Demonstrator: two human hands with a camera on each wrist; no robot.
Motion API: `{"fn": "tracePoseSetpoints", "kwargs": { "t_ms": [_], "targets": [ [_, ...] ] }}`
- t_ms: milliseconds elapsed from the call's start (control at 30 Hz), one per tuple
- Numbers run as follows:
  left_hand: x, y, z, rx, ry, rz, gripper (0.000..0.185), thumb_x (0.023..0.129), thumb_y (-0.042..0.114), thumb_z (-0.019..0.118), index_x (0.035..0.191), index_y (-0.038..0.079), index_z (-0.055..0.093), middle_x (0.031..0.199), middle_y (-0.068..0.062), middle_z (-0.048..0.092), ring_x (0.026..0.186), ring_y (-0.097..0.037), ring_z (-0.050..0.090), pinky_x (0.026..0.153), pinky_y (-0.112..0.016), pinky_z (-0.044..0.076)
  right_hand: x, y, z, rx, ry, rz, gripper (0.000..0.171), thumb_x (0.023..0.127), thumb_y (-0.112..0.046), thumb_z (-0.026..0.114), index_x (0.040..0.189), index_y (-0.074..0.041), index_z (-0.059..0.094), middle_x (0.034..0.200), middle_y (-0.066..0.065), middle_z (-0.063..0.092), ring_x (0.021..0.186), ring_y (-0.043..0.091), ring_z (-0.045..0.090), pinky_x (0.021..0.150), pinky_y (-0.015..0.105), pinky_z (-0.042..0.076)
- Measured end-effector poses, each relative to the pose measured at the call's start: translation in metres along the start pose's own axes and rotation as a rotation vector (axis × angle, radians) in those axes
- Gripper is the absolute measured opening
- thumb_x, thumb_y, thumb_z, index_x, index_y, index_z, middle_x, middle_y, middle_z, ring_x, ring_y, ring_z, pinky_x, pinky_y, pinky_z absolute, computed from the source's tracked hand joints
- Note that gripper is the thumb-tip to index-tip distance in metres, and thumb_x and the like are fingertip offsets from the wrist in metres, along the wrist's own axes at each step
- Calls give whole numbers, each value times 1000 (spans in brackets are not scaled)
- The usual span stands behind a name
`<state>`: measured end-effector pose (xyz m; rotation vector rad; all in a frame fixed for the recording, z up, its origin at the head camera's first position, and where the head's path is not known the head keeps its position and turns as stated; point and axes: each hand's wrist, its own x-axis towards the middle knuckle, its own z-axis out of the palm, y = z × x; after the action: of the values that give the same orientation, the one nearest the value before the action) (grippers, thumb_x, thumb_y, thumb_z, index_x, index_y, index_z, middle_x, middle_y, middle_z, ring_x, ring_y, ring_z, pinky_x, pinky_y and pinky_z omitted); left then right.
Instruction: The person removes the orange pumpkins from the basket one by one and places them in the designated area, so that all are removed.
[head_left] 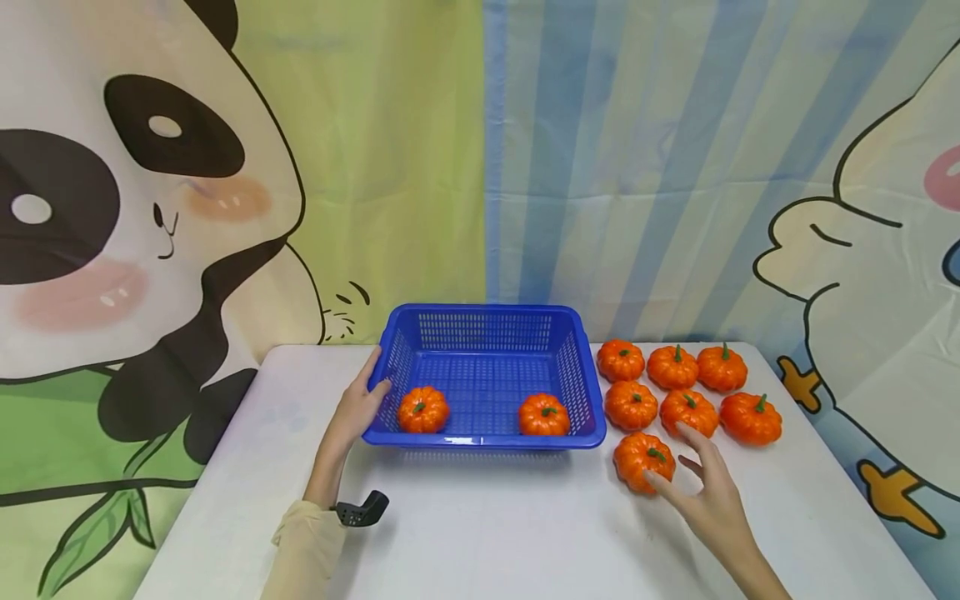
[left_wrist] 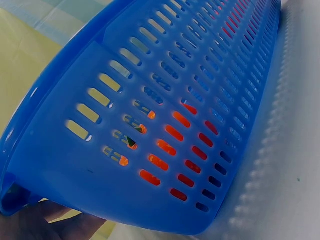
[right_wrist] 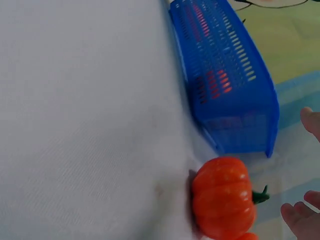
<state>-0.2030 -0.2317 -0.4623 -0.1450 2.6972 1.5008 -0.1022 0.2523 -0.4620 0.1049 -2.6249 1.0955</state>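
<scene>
A blue plastic basket (head_left: 480,440) with slotted walls stands on the table, holding a small orange pumpkin (head_left: 423,410) at its left and another pumpkin (head_left: 543,415) at its right. My left hand (head_left: 358,408) grips the basket's left side, thumb at the rim; in the left wrist view its fingers are partly hidden by the basket wall. To the right, my right hand (head_left: 701,492) is spread beside the nearest loose pumpkin (head_left: 643,462), fingers apart and holding nothing. In the right wrist view this pumpkin (right_wrist: 223,197) lies left of the fingertips (right_wrist: 300,220).
Several more pumpkins (head_left: 672,367) with green stems sit in loose rows right of the basket. The white table (head_left: 480,533) reaches back to a cartoon-printed curtain (head_left: 420,167). A black device (head_left: 363,509) is worn on the left wrist.
</scene>
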Motion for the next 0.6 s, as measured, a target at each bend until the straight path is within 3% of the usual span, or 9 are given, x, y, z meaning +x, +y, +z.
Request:
{"fn": "tracePoseSetpoints", "kwargs": {
  "t_ms": [67, 167, 267, 400, 600],
  "targets": [
    [0, -1, 0, 0, -2, -1, 65, 101, 28, 40, 156, 36, 6, 163, -15, 17, 146, -44, 23, 115, -65, 21, -4, -12, -3, 21, -6, -16, 80, 76, -17, 82, 143, -3, 39, 141, 18, 47, 125, 26, 44, 87, -8, 28],
    [1, -2, 0, -1, 1, 0, 65, 101, 28, 41, 156, 36, 6, 163, -14, 17, 146, -43, 23, 115, -65, 21, -8, -29, -6, 43, -39, -20, 78, 77, -17, 81, 143, -6, 41, 143, 15, 48, 124, 22, 45, 87, -6, 31],
    [1, -2, 1, 0, 2, 2, 65, 101, 29, 41, 156, 35, 7, 163, -15, 18, 146, -44, 25, 115, -64, 22, -13, -40, -7, 47, -59, -27, 76, 78, -19, 81, 142, -8, 43, 139, 13, 51, 120, 5, 48, 86, -3, 35],
    [1, -1, 1, 9, 0, 3, 65, 101, 28, 41, 156, 34, 7, 162, -17, 18, 144, -45, 28, 113, -65, 24, -18, -46, -5, 81, -64, -64, 76, 77, -14, 81, 143, -11, 44, 135, 11, 54, 113, -18, 39, 86, -1, 39],
    [0, 0, 0, 5, -3, 1, 65, 102, 27, 40, 156, 34, 6, 163, -15, 17, 145, -44, 26, 113, -65, 23, -21, -50, -1, 119, -104, -48, 69, 79, -20, 79, 140, -13, 46, 139, 10, 54, 115, -23, 36, 88, 0, 39]
  ]
}}
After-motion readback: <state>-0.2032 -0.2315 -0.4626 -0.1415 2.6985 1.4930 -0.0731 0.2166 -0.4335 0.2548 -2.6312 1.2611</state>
